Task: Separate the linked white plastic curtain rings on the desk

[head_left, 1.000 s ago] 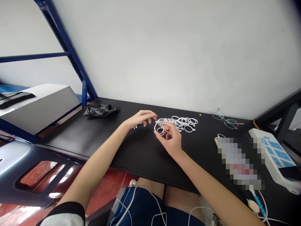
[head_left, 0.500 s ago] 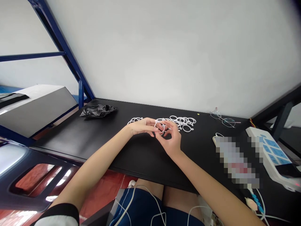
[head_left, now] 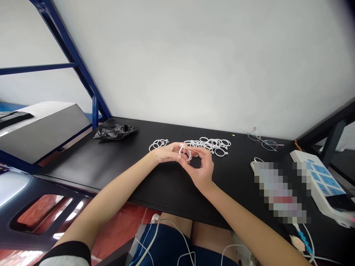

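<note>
A white plastic ring with a small loop [head_left: 189, 153] is held upright between both hands, just above the black tabletop. My left hand [head_left: 170, 152] closes its thumb and fingers on the ring's left side. On the opposite side, my right hand [head_left: 201, 164] pinches the ring with thumb and fingertips. Behind the hands lies a loose pile of similar white rings [head_left: 220, 152]. A smaller group of white rings [head_left: 153, 145] rests to the left, just beyond my left wrist.
A crumpled black plastic bag [head_left: 115, 132] lies at the back left of the desk [head_left: 91, 168]. Eyeglasses [head_left: 269, 145] sit at the back right. A phone with a blurred screen [head_left: 280, 192] and a white power strip [head_left: 318, 184] with cables occupy the right side.
The held ring has shifted slightly left and turned, so its small loop now shows at the top. Both hands have drawn closer around it.
</note>
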Demonstrator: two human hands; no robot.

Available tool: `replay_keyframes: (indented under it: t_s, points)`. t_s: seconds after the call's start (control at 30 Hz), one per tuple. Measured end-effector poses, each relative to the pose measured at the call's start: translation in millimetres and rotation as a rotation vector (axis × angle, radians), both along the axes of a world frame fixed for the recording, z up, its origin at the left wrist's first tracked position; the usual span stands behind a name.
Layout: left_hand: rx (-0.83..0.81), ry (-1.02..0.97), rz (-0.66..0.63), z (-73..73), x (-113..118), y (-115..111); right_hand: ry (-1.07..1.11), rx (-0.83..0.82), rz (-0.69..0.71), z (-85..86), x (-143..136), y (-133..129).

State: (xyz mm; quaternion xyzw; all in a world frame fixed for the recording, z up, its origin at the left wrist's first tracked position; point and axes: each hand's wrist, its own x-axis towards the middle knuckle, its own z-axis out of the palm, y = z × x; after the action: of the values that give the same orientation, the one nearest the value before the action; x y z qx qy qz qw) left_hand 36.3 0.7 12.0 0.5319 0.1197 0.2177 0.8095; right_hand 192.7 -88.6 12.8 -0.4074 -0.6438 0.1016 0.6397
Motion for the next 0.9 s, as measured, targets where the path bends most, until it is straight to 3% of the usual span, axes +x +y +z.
replay_keyframes:
  t_s: [0.2, 0.53, 0.9]
  points:
    - [0.059, -0.040, 0.045, 8.0, 3.5, -5.9, -0.044, 0.105, 0.051, -2.0, 2.3, 1.4]
    - [0.222, 0.095, 0.105, 23.4, 0.4, -5.9, -0.058, 0.118, 0.122, -4.5, 8.0, 6.5]
    - [0.362, 0.131, 0.166, 28.0, 2.9, -9.9, -0.181, 0.225, 0.063, -3.6, 7.3, 12.7]
